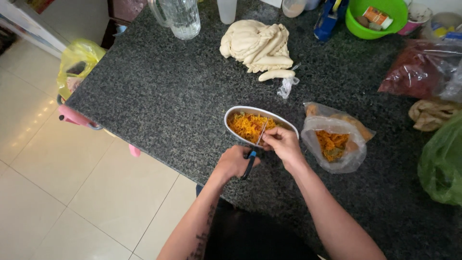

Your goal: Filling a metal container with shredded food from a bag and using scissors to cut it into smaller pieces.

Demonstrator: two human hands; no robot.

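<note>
Speckled dark granite counter (159,91) holds an oval metal dish (240,111) of light, loose orange shreds (248,126). Beside it, the left hand (234,162) is clenched on blue-handled scissors (250,163), best gripped at the handles. The right hand (283,143) pinches a shred.

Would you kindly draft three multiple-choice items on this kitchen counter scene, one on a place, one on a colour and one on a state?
1. Where does the clear bag of orange shreds lie?
A. right of the oval dish
B. left of it
C. inside it

2. What colour is the bowl at the counter's far edge?
A. red
B. green
C. white

3. What does the left hand hold?
A. nothing
B. a spoon
C. blue-handled scissors

Answers: 1 A, the bag sits just right of the oval dish. 2 B, its rim is bright green. 3 C, the fingers wrap the handles, the blades reaching over the dish by the right hand.
</note>
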